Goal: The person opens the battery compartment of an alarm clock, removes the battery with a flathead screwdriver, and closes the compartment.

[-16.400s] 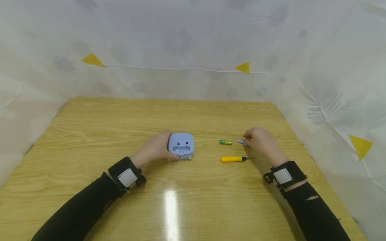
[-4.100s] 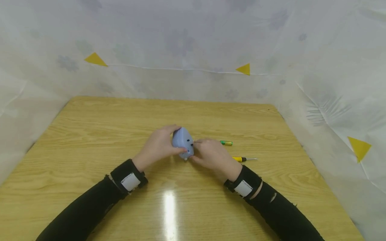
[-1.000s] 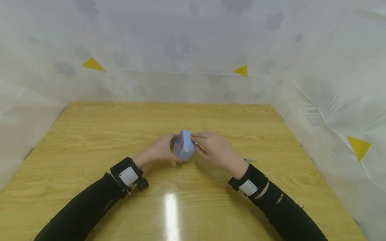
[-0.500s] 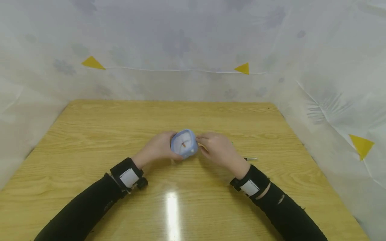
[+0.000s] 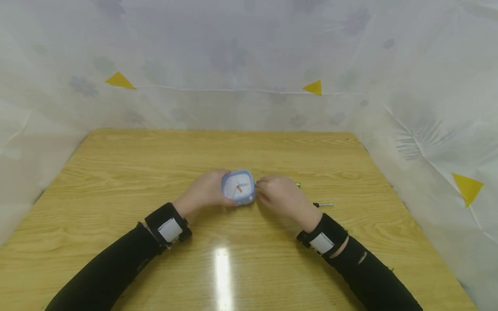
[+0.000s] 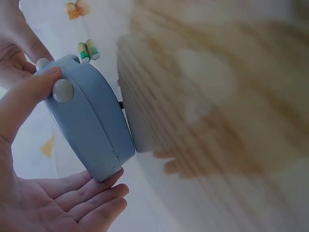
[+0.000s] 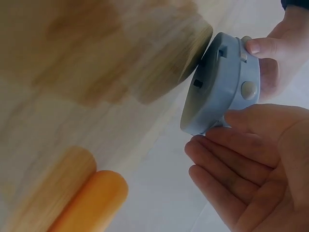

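Observation:
A light blue alarm clock (image 5: 238, 187) with a white dial faces up toward the head camera, tilted. My left hand (image 5: 206, 190) grips it from the left, with the thumb near a round white button on its edge. My right hand (image 5: 283, 196) is at the clock's right side. In the right wrist view, its thumb and forefinger pinch a corner of the clock (image 7: 219, 87), while the other fingers stretch out loosely. The battery compartment at the back is mostly hidden. A black knob shows on the clock's back.
A green-and-gold battery (image 5: 298, 185) lies behind my right hand, mostly covered in the head view. A screwdriver (image 5: 324, 204) lies nearer me; its yellow handle (image 7: 94, 203) shows in the right wrist view. The glossy wooden table (image 5: 155, 155) reflects things; patterned sheeting surrounds it.
Earlier the clock's back faced up, and my right hand was at a small blue piece by the battery. Over the last second the clock has turned its dial upward between both hands.

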The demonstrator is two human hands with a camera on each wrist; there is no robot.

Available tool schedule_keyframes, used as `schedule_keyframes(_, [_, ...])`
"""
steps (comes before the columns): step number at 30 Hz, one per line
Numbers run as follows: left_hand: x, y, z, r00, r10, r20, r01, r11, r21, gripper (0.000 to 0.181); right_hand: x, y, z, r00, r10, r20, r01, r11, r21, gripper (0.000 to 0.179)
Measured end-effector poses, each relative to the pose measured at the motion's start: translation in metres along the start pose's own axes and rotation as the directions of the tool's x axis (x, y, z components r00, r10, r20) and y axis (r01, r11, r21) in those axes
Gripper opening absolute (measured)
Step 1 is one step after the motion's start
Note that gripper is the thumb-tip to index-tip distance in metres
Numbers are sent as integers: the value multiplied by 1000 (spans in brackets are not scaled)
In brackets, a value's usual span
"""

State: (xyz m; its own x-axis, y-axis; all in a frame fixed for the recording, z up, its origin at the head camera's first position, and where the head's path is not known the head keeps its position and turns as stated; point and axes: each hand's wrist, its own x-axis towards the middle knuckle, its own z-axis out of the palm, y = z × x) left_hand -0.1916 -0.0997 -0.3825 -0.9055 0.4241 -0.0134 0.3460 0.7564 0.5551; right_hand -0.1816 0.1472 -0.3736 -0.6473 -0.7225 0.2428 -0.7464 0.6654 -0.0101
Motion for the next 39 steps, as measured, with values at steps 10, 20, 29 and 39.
schedule_keyframes(10, [2,6,-3,1000,5,24,-6,1000,10,86,0,0,2,1000,2,13,-1,1000,-30,17])
schedule_keyframes(20, [2,7,-1,999,11,37,-11,1000,18,92,0,0,6,998,23,51,-20,999,-47,21])
schedule_keyframes(29, [-1,6,-2,996,6,88,-9,1000,27,100,1,2,6,996,20,83,-20,1000,-10,20])
schedule_keyframes(39, [-6,10,-12,999,14,39,-16,999,45,115,3,3,-8,998,43,39,-45,998,36,20])
